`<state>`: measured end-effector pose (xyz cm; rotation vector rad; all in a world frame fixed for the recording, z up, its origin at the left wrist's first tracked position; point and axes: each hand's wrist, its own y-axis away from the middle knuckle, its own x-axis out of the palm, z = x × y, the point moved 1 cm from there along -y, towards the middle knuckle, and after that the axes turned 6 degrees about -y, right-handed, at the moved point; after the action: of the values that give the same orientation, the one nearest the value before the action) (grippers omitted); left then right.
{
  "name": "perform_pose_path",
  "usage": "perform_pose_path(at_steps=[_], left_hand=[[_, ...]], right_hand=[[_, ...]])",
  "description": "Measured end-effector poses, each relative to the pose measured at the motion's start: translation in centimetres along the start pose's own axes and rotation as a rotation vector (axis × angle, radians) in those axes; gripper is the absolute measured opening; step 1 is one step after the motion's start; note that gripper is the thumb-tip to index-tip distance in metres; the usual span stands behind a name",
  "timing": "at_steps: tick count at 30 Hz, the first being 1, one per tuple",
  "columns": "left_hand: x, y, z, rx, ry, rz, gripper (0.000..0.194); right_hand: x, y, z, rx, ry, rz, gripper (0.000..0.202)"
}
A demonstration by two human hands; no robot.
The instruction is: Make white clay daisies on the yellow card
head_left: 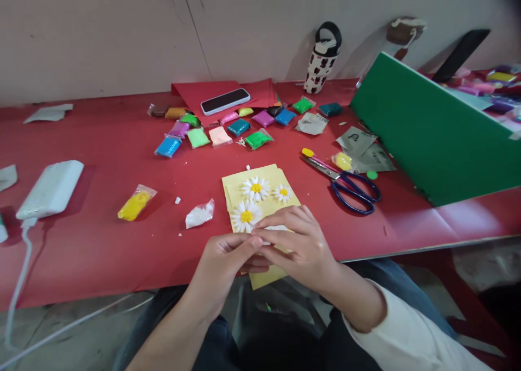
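Observation:
My left hand and my right hand meet at the fingertips over the front of the yellow paper sheets. Both are closed in a pinch. A sliver of white shows between the fingers, but what they hold is mostly hidden. Just beyond lie three white daisies with yellow centres, which look like modelling clay: a large daisy, another at the top and a smaller daisy. To the left are an opened packet of white clay and a packet of yellow clay.
Navy-handled scissors lie at the right, before a leaning green board. Several coloured clay packets and a phone are farther back. A patterned tumbler stands by the wall. A cabled white power bank sits left.

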<state>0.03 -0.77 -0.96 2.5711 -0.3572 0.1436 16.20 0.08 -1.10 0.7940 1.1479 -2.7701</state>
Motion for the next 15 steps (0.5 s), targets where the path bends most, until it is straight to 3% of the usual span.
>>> perform_pose_path(at_steps=[4, 6, 11, 15], left_hand=[[-0.4, 0.0, 0.0, 0.074, -0.061, 0.026, 0.032], [-0.8, 0.1, -0.3, 0.235, -0.185, -0.029, 0.035], [-1.5, 0.6, -1.4, 0.77, -0.761, -0.316, 0.029], [-1.3, 0.9, -1.6, 0.989, -0.952, -0.402, 0.01]], right_hand=[[-0.2, -0.1, 0.0, 0.021, -0.045, -0.043, 0.004], [-0.3, -0.3, 0.0, 0.057, -0.097, -0.07, 0.006], [-0.3, -0.3, -0.1, 0.117, -0.243, -0.088, 0.011], [-0.3, -0.1, -0.2, 0.116, -0.268, -0.063, 0.017]])
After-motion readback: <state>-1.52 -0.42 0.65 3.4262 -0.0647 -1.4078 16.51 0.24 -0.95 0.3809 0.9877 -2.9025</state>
